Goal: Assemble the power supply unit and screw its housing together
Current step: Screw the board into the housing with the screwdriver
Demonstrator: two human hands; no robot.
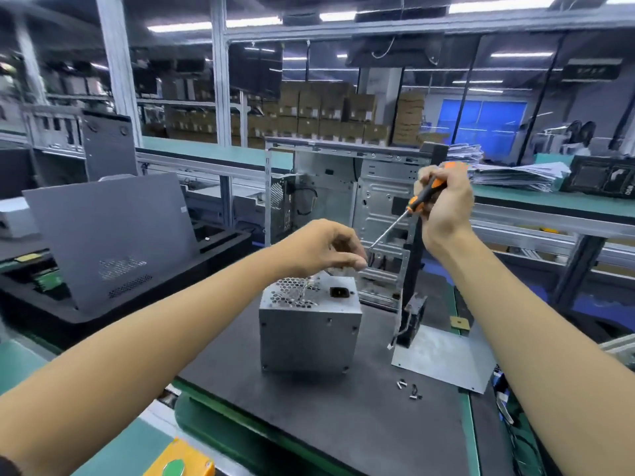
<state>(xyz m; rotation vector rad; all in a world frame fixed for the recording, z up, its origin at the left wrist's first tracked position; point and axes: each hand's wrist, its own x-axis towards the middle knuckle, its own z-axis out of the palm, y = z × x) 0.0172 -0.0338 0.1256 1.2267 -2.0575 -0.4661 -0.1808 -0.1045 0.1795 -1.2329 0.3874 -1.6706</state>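
Observation:
The grey metal power supply unit (309, 333) stands on end on the dark mat (343, 424), its honeycomb grille and black power socket facing up. My left hand (323, 247) hovers just above its top with thumb and fingers pinched together; whatever they pinch is too small to make out. My right hand (445, 204) grips an orange-and-black screwdriver (412, 206) by the handle, higher and to the right. The shaft slants down-left, its tip close to my left fingertips. A few loose screws (410, 389) lie on the mat. A flat metal cover plate (443, 360) lies right of the unit.
An open computer case (343, 207) stands behind the unit. A black fan (412, 319) sits upright on the cover plate. A grey side panel (110, 238) leans at the left. A yellow box with a green button (178, 463) sits at the bench's front edge.

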